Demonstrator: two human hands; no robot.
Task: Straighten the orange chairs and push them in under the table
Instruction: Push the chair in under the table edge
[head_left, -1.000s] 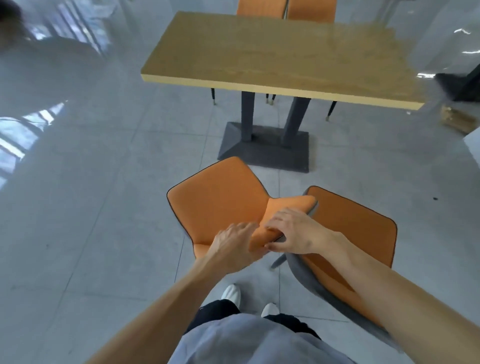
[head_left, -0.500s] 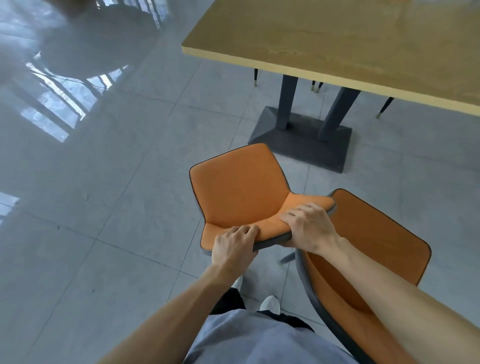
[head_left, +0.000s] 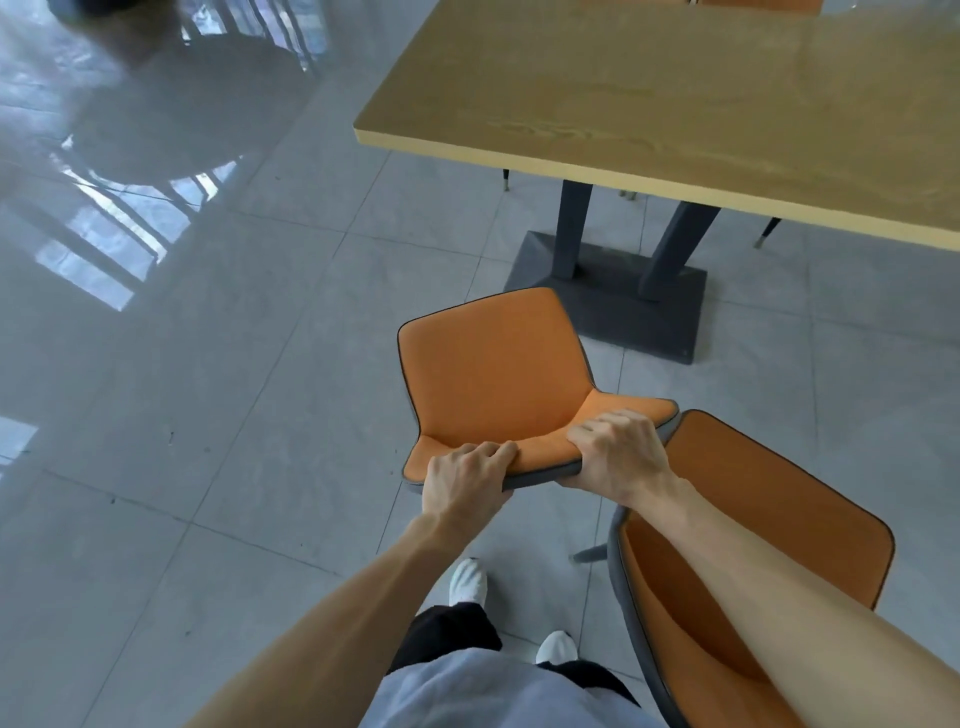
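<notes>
Chair (head_left: 493, 364) nearer table (head_left: 675, 93); both hands clamp backrest

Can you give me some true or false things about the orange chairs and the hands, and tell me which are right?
1. Both hands hold the top edge of one chair's backrest. True: the left hand and right hand each have a grip on the backrest of the left orange chair.
2. That chair is already pushed in under the wooden table. False: it stands clear of the table's edge, out on the grey floor.
3. A second orange chair stands to the right, under the right forearm. True.
4. The table stands on four thin wooden legs. False: two dark posts rise from a flat dark base.
5. The person wears white shoes. True.
</notes>
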